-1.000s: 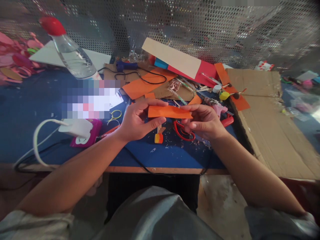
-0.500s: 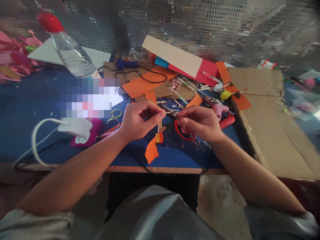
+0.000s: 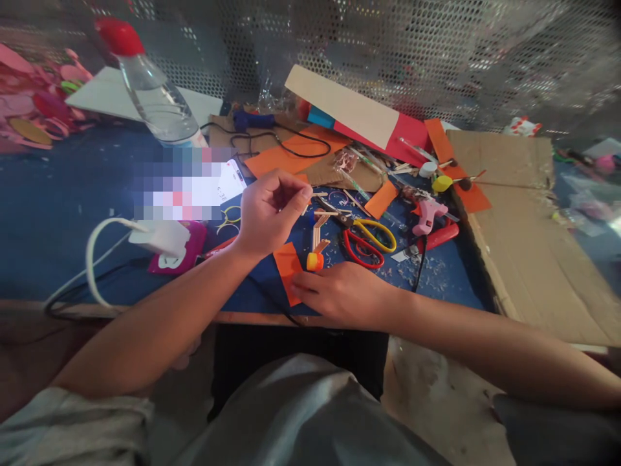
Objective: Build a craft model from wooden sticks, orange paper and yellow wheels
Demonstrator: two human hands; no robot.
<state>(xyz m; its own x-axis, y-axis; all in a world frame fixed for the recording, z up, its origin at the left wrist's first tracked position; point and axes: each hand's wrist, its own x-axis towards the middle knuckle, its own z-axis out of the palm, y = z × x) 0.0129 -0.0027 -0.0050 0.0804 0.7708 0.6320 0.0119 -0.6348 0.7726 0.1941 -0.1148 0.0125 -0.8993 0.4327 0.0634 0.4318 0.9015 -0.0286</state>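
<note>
Between the thumb and forefinger of my left hand is a short thin wooden stick, held above the table and mostly hidden by the fingers. My right hand is low by the table's front edge, its fingertips closed on the side of an orange strip. Just above those fingers stands a small construction of wooden sticks with an orange-and-yellow piece at its lower end. Scissors with one red and one yellow handle lie on the table to the right, touched by neither hand.
A pink glue gun lies right of the scissors, beside cardboard. On the left are a water bottle, a lit phone and a white charger with cables. Orange sheets and scraps lie behind.
My right hand has let go of the scissors, which now lie on the table, and has moved down and left to the orange strip. My left hand still pinches the wooden stick, slightly higher.
</note>
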